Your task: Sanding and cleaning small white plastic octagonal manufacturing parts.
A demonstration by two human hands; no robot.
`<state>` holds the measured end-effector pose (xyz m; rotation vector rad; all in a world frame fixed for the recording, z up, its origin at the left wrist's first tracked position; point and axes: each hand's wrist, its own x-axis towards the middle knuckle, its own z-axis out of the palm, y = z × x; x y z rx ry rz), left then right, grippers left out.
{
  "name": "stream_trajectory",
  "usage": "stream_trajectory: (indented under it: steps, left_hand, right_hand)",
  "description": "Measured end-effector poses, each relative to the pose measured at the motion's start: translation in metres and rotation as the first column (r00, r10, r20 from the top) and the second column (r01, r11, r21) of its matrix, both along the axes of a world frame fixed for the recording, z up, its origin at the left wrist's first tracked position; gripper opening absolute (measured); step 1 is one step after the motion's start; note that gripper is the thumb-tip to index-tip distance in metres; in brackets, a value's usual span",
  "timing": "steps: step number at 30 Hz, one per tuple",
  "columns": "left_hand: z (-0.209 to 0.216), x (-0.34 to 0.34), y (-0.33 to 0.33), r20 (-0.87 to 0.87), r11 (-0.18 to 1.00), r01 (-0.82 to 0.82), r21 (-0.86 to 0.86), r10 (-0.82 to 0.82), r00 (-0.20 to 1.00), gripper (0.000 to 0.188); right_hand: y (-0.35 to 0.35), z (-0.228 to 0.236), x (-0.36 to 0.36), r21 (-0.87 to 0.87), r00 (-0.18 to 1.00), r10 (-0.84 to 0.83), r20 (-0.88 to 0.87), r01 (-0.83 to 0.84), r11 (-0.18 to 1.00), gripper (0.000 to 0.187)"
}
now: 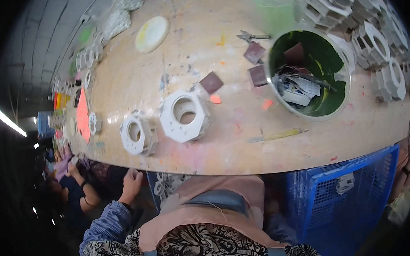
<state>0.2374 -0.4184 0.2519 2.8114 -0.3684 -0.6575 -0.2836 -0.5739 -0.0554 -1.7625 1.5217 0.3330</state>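
Two white octagonal parts (pixel 179 130) on the desk (pixel 222 147) near its front edge; left hand (pixel 131 185) curled closed below. Right hand (pixel 272 207) in shadow, cannot tell its grip. White wrapper (pixel 304 86) in green bucket (pixel 337 94): marks too small to read.

No readable text, no legible labels, numbers

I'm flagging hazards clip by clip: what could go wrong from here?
The smaller white octagonal piece sits close to the front edge of the table; the left hand, just below that edge in the picture, might knock it off if raised.

The slim yellow tool lies loose toward the same edge, so a passing sleeve could perhaps sweep it off.
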Motion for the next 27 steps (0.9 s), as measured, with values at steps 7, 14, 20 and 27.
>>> stream_trajectory:
  steps: [7, 14, 20, 27]
  left_hand:
    - [-0.028, 0.025, -0.002, -0.669, 0.916, 0.4, 0.008, -0.293, 0.683, 0.028]
    - [-0.056, 0.122, 0.102, -0.565, 0.817, 0.539, 0.205, -0.351, 0.747, 0.03]
    - [-0.057, 0.181, 0.196, -0.489, 0.689, 0.612, 0.388, -0.409, 0.771, 0.032]
    - [-0.088, 0.137, 0.19, -0.313, 0.853, 0.373, 0.365, -0.265, 0.912, 0.033]
  right_hand:
    - [-0.02, -0.104, 0.108, -0.062, 0.948, -0.308, 0.077, 0.313, 0.948, 0.015]
    - [-0.038, -0.16, 0.158, -0.087, 0.897, -0.432, 0.099, 0.44, 0.894, 0.016]
    - [-0.062, -0.166, 0.202, -0.108, 0.916, -0.385, 0.116, 0.397, 0.912, 0.016]
    - [-0.151, -0.171, 0.3, -0.194, 0.962, -0.113, 0.247, 0.163, 0.967, 0.016]
